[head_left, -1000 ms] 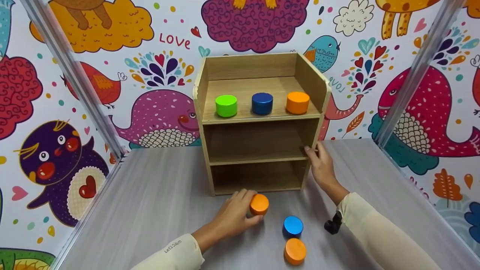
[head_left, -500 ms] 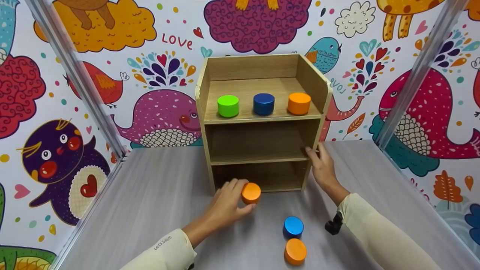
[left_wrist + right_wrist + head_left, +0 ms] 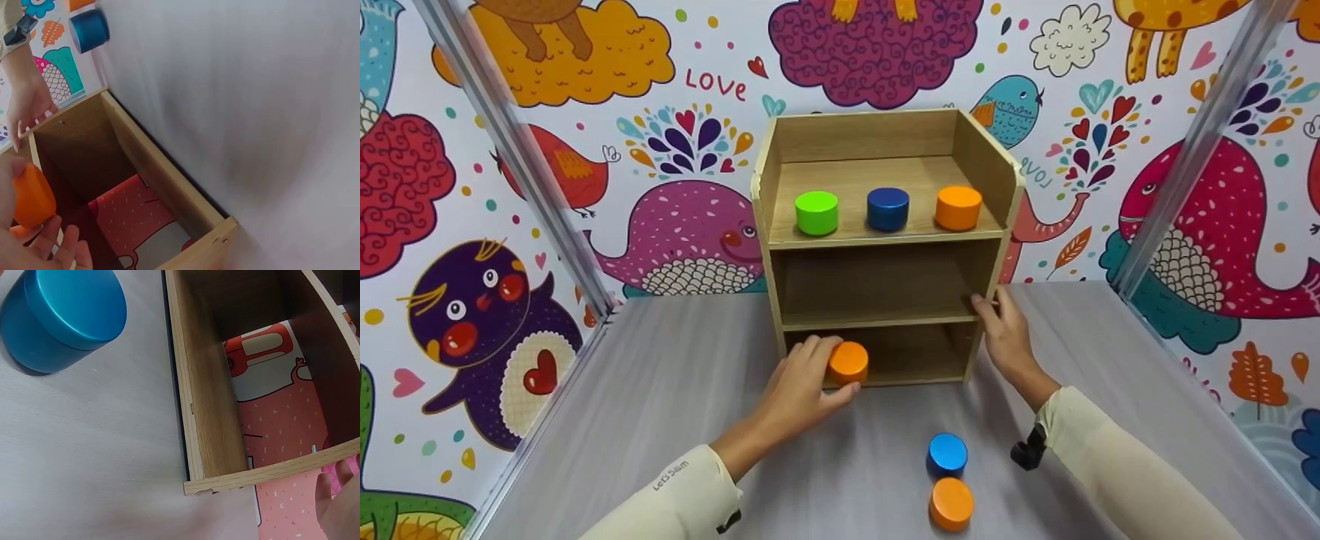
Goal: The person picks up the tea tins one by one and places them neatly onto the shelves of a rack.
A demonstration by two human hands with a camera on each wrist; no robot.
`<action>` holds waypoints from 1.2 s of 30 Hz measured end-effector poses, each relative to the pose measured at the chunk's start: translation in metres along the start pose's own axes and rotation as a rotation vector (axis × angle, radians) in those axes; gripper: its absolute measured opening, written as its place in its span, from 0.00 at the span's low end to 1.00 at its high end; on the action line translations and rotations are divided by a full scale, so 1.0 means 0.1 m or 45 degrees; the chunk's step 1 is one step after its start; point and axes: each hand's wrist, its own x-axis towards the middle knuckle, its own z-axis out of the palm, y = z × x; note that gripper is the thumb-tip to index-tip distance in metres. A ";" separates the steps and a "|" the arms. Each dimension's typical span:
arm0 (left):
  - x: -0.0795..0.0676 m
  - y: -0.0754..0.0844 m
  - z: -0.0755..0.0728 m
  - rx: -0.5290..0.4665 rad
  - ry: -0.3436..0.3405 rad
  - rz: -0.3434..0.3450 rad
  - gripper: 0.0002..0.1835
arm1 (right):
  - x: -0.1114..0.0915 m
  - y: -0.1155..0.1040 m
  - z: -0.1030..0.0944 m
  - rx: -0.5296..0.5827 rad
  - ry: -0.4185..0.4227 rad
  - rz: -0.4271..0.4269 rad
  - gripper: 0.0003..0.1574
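In the head view my left hand (image 3: 799,386) grips an orange round tin (image 3: 849,363), fingers behind it and thumb in front. The tin is upright before the bottom compartment of a wooden shelf unit (image 3: 877,325); the left wrist view shows the same orange tin (image 3: 34,196) above the table, close to the shelf fronts. My right hand (image 3: 1009,341) holds the unit's right side panel, its thumb at the front edge by the middle board. In the right wrist view, fingers of that hand (image 3: 343,506) lie along the panel's outer face.
On the top shelf stand a green tin (image 3: 817,213), a dark blue tin (image 3: 888,209) and an orange tin (image 3: 958,208). A blue tin (image 3: 947,453) and another orange tin (image 3: 951,504) stand on the grey table (image 3: 675,420), one in front of the other. Printed panels enclose the table.
My left hand has carried the orange tin forward, up and slightly left, from the table before the unit to the bottom compartment's front. My right hand has stayed on the side panel.
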 end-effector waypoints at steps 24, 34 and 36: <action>0.39 -0.10 -0.27 -0.015 0.193 -0.144 0.33 | 0.00 -0.01 -0.01 0.005 0.012 -0.011 0.29; 0.47 -0.12 -0.28 0.047 0.201 -0.253 0.33 | 0.00 0.02 -0.01 0.027 -0.004 -0.033 0.32; 0.48 -0.13 -0.27 0.066 0.203 -0.263 0.33 | 0.00 0.02 -0.01 0.028 -0.006 -0.035 0.33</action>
